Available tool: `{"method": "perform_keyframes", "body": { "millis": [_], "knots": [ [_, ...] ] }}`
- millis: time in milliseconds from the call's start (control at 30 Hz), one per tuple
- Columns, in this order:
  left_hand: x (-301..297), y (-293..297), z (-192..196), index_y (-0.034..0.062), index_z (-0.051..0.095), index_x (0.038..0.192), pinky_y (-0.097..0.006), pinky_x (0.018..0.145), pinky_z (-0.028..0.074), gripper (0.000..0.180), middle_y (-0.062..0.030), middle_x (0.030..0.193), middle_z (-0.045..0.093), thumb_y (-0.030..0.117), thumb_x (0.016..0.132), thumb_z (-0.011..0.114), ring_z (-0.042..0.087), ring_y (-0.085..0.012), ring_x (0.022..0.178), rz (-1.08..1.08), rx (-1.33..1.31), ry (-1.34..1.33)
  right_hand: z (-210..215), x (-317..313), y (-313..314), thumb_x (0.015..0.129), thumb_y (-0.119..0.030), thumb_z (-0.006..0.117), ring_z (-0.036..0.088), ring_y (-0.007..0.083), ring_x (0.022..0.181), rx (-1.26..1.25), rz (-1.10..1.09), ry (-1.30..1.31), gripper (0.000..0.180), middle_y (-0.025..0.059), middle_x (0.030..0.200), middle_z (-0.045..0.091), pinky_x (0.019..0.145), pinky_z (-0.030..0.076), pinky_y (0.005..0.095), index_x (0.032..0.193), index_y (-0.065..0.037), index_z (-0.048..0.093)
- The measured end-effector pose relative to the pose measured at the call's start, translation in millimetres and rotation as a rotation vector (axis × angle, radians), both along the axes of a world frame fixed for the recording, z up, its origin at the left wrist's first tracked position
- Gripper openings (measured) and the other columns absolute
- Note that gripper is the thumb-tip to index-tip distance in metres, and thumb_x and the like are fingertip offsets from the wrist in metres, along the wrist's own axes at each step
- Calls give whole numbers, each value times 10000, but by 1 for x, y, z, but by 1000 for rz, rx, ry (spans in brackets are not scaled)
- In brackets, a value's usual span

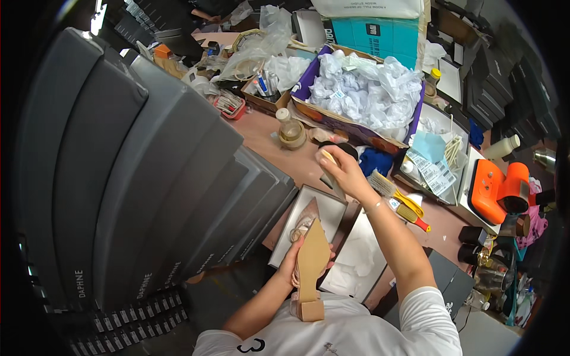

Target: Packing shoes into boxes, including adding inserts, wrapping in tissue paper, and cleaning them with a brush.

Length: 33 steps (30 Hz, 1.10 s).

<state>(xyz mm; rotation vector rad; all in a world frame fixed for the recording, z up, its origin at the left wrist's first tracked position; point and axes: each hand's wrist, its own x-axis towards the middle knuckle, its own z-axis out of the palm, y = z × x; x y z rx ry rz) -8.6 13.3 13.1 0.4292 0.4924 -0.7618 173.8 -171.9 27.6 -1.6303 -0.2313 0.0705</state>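
Note:
My left hand [292,260] is wrapped around a high-heeled shoe [313,252], its flat tan sole turned up and its heel end close to my shirt. Just beyond it, a matching pinkish shoe [305,217] lies in an open shoebox [339,209] with a white inside. Out over the table, my right hand [344,172] has its fingers closed on a small pale, flat piece [326,156]; its kind does not show clearly. A lidded glass bottle [291,132] stands a little beyond that hand. Brushes [383,184] with yellow handles lie to the right of my right wrist.
Tall stacks of grey shoeboxes [160,148] rise close on my left. A purple-edged carton [309,83] full of crumpled white paper stands at the back. White paper [350,261] lines a box beside the shoe. An orange device [496,187] sits at right.

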Motion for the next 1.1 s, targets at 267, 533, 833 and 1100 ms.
{"method": "perform_keyframes", "body": {
  "millis": [267, 533, 833, 1100],
  "knots": [
    [23, 7, -9, 2, 380, 1359, -503, 962, 442, 680, -249, 1248, 507, 530, 931, 398, 545, -363, 1099, -48, 39, -1, 0, 160, 70, 843, -194, 624, 566, 299, 878, -430, -61, -617, 205, 108, 941, 570, 772, 450, 393, 1006, -69, 615],
    [32, 18, -21, -5, 383, 1355, -491, 957, 441, 675, -242, 1225, 524, 521, 932, 394, 544, -356, 1091, -60, 35, 97, -44, 153, 83, 780, -188, 697, 549, 348, 1018, -577, -77, -613, 421, 145, 1120, 548, 879, 451, 425, 1175, -113, 574],
    [29, 21, -15, -8, 369, 1362, -494, 951, 445, 674, -249, 1231, 517, 503, 925, 416, 550, -367, 1088, -72, -10, 99, -58, 156, 82, 769, -120, 692, 559, 366, 1028, -519, -44, -453, 489, 154, 1173, 540, 880, 471, 428, 1232, -182, 547],
    [23, 18, -9, -25, 376, 1345, -542, 981, 418, 632, -266, 1263, 492, 439, 921, 446, 510, -395, 1151, 6, 21, 101, -51, 121, 16, 816, -111, 699, 604, 228, 854, -24, -762, -281, 364, 126, 975, 616, 756, 476, 329, 1144, -11, 577]
  ]
}}
